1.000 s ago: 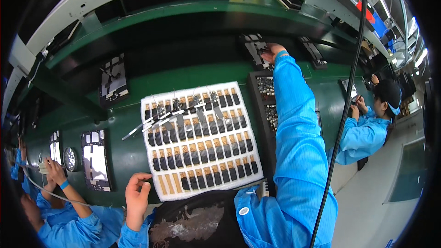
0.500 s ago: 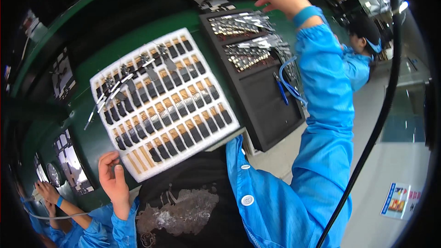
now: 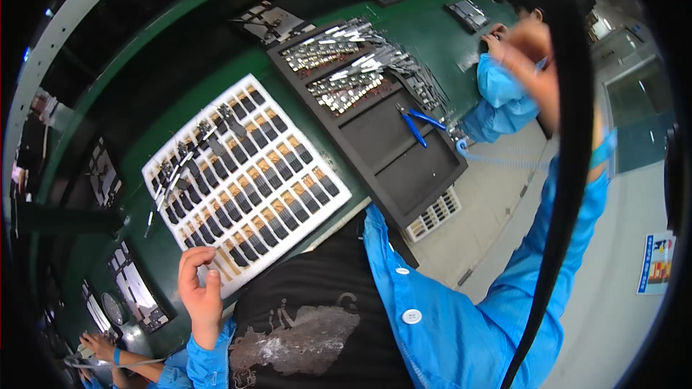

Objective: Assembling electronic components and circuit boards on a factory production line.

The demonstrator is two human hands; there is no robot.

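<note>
My left hand hovers at the near left corner of a white foam tray, fingers loosely curled, the thumb apart and nothing held. Rows of slots in the tray hold small black-and-tan parts, and several thin strips with dark tabs lie across its far left part. My right hand is raised at the upper right, smeared by motion and partly hidden behind a black cable. Whether it holds anything does not show.
A black compartment tray right of the foam tray holds piled metal-ended strips and blue-handled pliers. Flat panels lie on the green bench. One co-worker's hands are at the upper right, another's at the lower left.
My right hand has swung right, away from above the compartment tray. The view has shifted, bringing more of the bench and floor at right into sight. My left hand keeps its curled pose.
</note>
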